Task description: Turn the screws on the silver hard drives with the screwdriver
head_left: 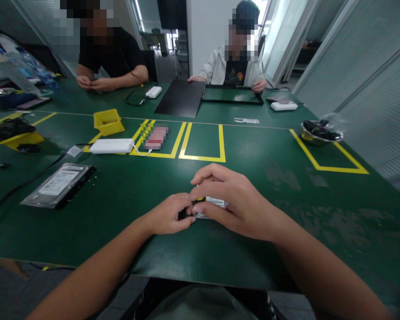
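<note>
A small silver hard drive with a white label (216,202) lies on the green table right in front of me, mostly covered by my hands. My left hand (170,214) grips its left edge, the thumb and fingers closing on it from the side. Over the top curls my right hand (238,202), its thumb and fingers bent around a small yellow and black piece (200,199). What that piece is stays hidden behind the fingers. A larger hard drive (62,182) with a white label rests apart on the left.
Tiny bits lie beside the larger drive. Farther back are a yellow bin (109,122), a white power bank (111,146) cabled to a phone (156,138), and a bowl of dark parts (322,132). Two people sit across the table (253,155); one holds a black panel (180,98) and frame.
</note>
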Demonstrator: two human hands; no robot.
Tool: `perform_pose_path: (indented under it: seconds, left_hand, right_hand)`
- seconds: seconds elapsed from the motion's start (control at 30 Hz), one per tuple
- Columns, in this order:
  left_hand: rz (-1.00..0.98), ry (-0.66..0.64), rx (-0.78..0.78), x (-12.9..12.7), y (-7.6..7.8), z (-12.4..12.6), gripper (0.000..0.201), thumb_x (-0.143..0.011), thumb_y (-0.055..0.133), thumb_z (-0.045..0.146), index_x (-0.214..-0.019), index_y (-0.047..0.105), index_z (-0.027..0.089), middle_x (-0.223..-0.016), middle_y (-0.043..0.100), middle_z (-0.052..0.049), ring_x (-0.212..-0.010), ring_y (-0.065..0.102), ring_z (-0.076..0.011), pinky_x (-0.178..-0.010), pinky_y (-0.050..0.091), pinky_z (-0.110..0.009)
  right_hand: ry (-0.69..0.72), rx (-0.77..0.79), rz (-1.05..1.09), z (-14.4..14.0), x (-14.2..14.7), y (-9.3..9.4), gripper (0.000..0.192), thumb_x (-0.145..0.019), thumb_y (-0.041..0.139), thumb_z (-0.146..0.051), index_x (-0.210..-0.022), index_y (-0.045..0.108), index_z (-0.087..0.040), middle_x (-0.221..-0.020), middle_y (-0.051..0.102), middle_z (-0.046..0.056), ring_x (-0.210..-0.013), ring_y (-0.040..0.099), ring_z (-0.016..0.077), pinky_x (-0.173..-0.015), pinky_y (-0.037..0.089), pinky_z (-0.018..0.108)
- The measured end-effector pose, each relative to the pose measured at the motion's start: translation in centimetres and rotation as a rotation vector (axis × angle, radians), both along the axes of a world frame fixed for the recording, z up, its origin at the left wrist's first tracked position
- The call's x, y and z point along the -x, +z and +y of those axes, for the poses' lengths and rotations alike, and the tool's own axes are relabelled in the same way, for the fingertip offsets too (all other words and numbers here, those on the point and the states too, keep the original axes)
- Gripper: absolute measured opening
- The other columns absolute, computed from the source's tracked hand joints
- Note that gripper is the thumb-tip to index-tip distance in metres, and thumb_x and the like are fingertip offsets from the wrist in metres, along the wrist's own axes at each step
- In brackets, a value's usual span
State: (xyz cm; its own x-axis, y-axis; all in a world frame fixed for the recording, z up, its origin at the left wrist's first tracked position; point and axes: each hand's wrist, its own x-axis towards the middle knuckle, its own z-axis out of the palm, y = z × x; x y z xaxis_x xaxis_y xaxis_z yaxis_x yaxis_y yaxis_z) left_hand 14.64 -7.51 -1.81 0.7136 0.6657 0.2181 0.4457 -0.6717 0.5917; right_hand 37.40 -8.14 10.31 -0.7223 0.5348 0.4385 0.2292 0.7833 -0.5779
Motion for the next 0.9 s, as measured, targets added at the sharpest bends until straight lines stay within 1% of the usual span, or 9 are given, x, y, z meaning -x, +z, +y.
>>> perform_pose_path:
  seconds: [0.07,0.13,0.27,0.4,0.53,0.67,0.73,0.83,0.9]
  left_hand:
    - [0.006,-0.011,0.003,-0.05,0.18,0.02,0.011,-0.085,0.058,0.027,-0.088,0.061,0.017,-0.088,0.065,-0.005,-0.086,0.061,-0.0204,-0.08,0.049,-0.034]
    - [0.011,-0.017,0.015,-0.11,0.32,0.03,0.01,-0.085,0.058,0.026,-0.087,0.061,0.017,-0.086,0.065,-0.004,-0.084,0.06,-0.0194,-0.079,0.048,-0.033]
    - [0.009,-0.001,0.044,-0.11,0.22,0.01,0.009,-0.085,0.059,0.026,-0.085,0.059,0.017,-0.08,0.063,-0.002,-0.079,0.059,-0.0178,-0.077,0.047,-0.031]
    - [0.012,0.02,0.057,-0.05,0.05,0.01,0.011,-0.084,0.06,0.028,-0.082,0.058,0.017,-0.08,0.063,-0.002,-0.079,0.059,-0.0178,-0.075,0.046,-0.03]
    - [0.027,0.017,0.049,-0.12,0.34,0.09,0.012,-0.084,0.059,0.029,-0.08,0.058,0.018,-0.079,0.062,-0.003,-0.079,0.059,-0.0187,-0.076,0.046,-0.031]
    - [0.047,0.007,0.056,-0.18,0.55,0.15,0.01,-0.084,0.059,0.028,-0.085,0.06,0.018,-0.08,0.062,-0.002,-0.08,0.059,-0.0185,-0.079,0.048,-0.032]
    - [0.049,0.014,0.056,-0.16,0.52,0.14,0.011,-0.084,0.059,0.028,-0.087,0.061,0.017,-0.083,0.063,-0.003,-0.082,0.06,-0.019,-0.08,0.048,-0.032]
    - [0.032,0.019,0.055,-0.09,0.34,0.09,0.014,-0.085,0.059,0.03,-0.087,0.061,0.017,-0.085,0.065,-0.004,-0.083,0.06,-0.0195,-0.079,0.049,-0.032]
    - [0.022,0.015,0.063,-0.05,0.17,0.07,0.015,-0.085,0.058,0.031,-0.087,0.061,0.016,-0.083,0.065,-0.003,-0.08,0.06,-0.0188,-0.077,0.049,-0.032]
  right_hand:
    - [-0.018,-0.007,0.001,0.0,0.01,0.0,0.015,-0.096,0.055,-0.02,-0.102,0.069,-0.017,-0.103,0.059,0.007,-0.095,0.057,0.0149,-0.084,0.049,0.029]
    - [0.001,0.006,0.003,0.07,-0.05,-0.01,0.016,-0.096,0.054,-0.018,-0.102,0.069,-0.016,-0.099,0.06,0.006,-0.092,0.057,0.0142,-0.083,0.049,0.029]
    - [0.067,0.006,0.06,0.39,-0.28,-0.05,0.023,-0.094,0.05,-0.01,-0.109,0.066,-0.015,-0.106,0.068,0.008,-0.102,0.061,0.0162,-0.092,0.049,0.032]
    - [0.075,-0.006,0.08,0.48,-0.42,0.01,0.027,-0.091,0.049,-0.005,-0.11,0.066,-0.012,-0.11,0.071,0.009,-0.106,0.063,0.0185,-0.096,0.047,0.036]
    - [0.025,0.002,0.066,0.19,-0.26,0.06,0.015,-0.092,0.056,-0.012,-0.1,0.069,-0.012,-0.11,0.066,0.01,-0.105,0.061,0.016,-0.092,0.047,0.03]
    - [-0.033,-0.03,0.075,0.1,0.02,-0.26,0.011,-0.091,0.058,-0.012,-0.09,0.068,-0.013,-0.099,0.061,0.007,-0.094,0.058,0.0139,-0.084,0.048,0.027]
    - [-0.013,-0.045,0.094,0.2,0.11,-0.45,0.011,-0.091,0.057,-0.01,-0.095,0.067,-0.012,-0.097,0.063,0.007,-0.095,0.058,0.0143,-0.085,0.048,0.027]
    - [0.044,-0.043,0.113,0.39,0.14,-0.6,0.019,-0.093,0.055,-0.011,-0.109,0.065,-0.01,-0.104,0.067,0.009,-0.1,0.059,0.0155,-0.09,0.049,0.03]
    - [0.083,-0.029,0.115,0.48,0.12,-0.61,0.022,-0.093,0.053,-0.01,-0.112,0.064,-0.01,-0.109,0.069,0.011,-0.104,0.061,0.0161,-0.093,0.05,0.031]
